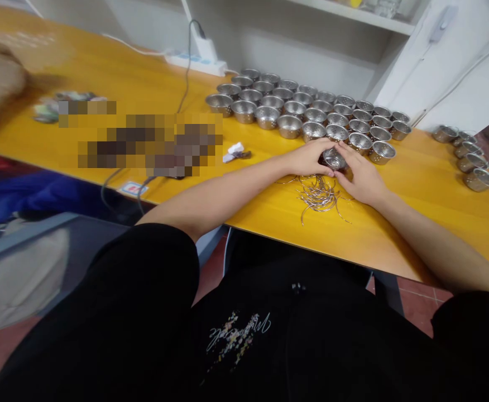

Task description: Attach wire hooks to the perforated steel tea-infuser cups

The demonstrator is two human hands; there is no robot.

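Small workshop: metal cups [289, 127] rowed on a table [432, 223].

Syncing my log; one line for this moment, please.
left hand: on cup | right hand: on cup | wires: loose on table

Black top [332, 346], 2 short sleeves [156, 262], white script [244, 332].

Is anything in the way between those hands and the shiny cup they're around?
Nothing visible. The left hand and right hand are around the metal cup; the curved wires lie nearer the person, not in between.
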